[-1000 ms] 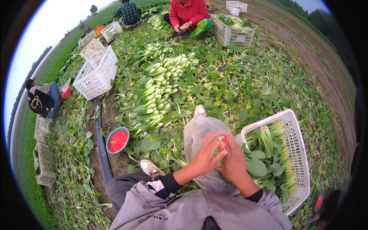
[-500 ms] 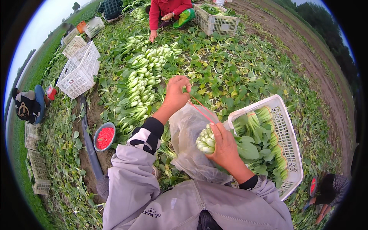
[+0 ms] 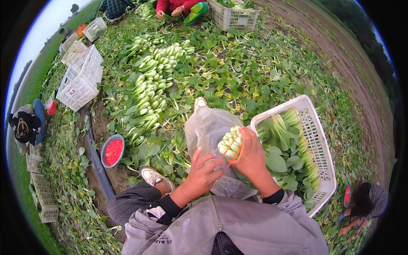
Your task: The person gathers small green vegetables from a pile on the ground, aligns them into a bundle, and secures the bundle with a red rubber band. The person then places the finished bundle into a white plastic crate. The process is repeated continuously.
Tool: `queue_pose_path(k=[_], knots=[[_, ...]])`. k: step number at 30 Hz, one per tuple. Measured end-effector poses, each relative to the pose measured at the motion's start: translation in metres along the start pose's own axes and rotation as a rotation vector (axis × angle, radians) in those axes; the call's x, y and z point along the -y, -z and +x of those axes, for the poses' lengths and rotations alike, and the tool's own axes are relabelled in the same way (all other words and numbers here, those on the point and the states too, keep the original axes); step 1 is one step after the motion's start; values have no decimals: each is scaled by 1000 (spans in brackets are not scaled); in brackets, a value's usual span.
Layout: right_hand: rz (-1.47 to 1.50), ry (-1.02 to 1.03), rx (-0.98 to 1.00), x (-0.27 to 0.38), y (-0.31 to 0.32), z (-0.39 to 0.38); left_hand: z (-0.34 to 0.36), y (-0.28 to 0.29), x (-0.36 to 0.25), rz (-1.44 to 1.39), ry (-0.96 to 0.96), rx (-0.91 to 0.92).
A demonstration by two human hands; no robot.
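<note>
In my right hand (image 3: 251,158) is a bundle of bok choy (image 3: 229,142), its pale stem ends turned toward the left and its leaves mostly hidden behind the hand. A thin red tie (image 3: 233,156) runs across the stems and along the right fingers. My left hand (image 3: 203,173) is just left of and below the bundle, its fingertips at the end of the tie, index finger raised. Beneath both hands, a translucent plastic sheet (image 3: 203,127) covers my leg. Beside my right hand stands a white crate (image 3: 321,159) holding tied bok choy bundles (image 3: 307,159).
Loose bok choy (image 3: 151,85) lies in a long row ahead. A bowl of red ties (image 3: 113,151) sits left, beside a dark hose (image 3: 97,161). White crates (image 3: 80,78) stand far left, another crate (image 3: 233,18) ahead. A person in red (image 3: 174,7) crouches ahead; others work at both sides.
My left hand has come down and toward me from above the bundle, bringing the stretched tie across the stems. My right hand still grips the bundle. The person in red has drawn a hand back.
</note>
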State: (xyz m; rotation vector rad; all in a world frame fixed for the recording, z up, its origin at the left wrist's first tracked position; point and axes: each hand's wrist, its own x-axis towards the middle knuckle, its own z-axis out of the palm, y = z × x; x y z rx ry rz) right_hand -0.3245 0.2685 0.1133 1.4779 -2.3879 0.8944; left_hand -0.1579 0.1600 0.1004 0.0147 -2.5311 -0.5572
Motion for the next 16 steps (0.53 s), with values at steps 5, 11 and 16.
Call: queue_pose_path(k=[5,11,16], knots=[[13,-47,62,3,6,5,24,-15,45,101,24,-61],[25,-32,66,-3,3,8,76,-19,64,-54,105,63],[106,12,92,-10,3,11,97,-26,87,-625,385,508]])
